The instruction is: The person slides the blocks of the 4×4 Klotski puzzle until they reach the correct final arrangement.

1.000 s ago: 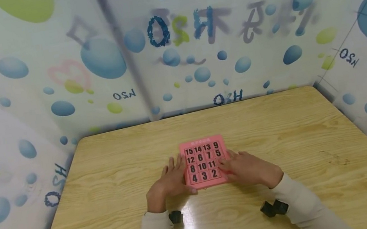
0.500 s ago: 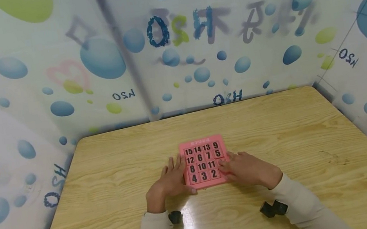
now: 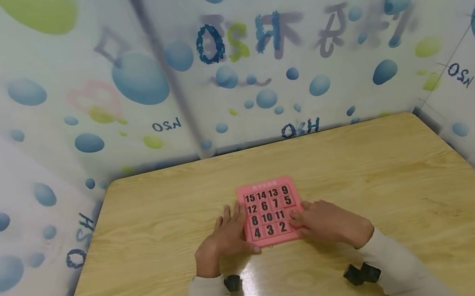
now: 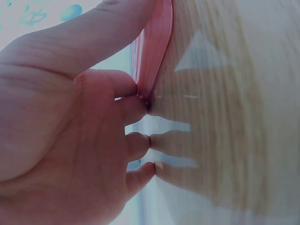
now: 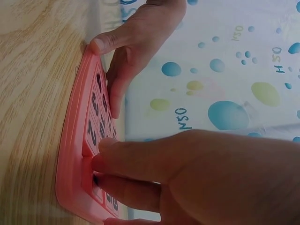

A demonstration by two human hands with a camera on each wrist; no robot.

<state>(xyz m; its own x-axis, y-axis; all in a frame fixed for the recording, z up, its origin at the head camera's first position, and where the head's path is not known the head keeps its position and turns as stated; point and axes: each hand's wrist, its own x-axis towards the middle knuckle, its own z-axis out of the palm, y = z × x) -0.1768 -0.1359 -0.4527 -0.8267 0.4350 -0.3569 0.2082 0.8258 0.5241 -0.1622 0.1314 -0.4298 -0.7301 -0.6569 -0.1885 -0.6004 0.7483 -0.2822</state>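
A pink sliding number puzzle (image 3: 266, 211) lies flat on the wooden table, black numbers on its square tiles. My left hand (image 3: 227, 237) holds its near left corner, thumb (image 5: 97, 45) at the corner and fingers along the left side. In the left wrist view several fingertips (image 4: 149, 168) meet the tabletop beside the pink edge. My right hand (image 3: 333, 221) reaches in from the right, thumb tip (image 5: 108, 143) and fingertips on the lower part of the right column. Those fingers partly hide the slots there; 9 and 5 show above them.
The wooden table (image 3: 171, 199) carries the puzzle near its middle. Walls printed with blue and green drops (image 3: 139, 78) stand behind and at both sides. Black blocks (image 3: 362, 273) sit by the right wrist, and another black block (image 3: 233, 283) by the left.
The head view has shifted slightly. My right fingertips have drawn closer together at the right column, uncovering more of the tile below 5. The left hand stays at its corner.
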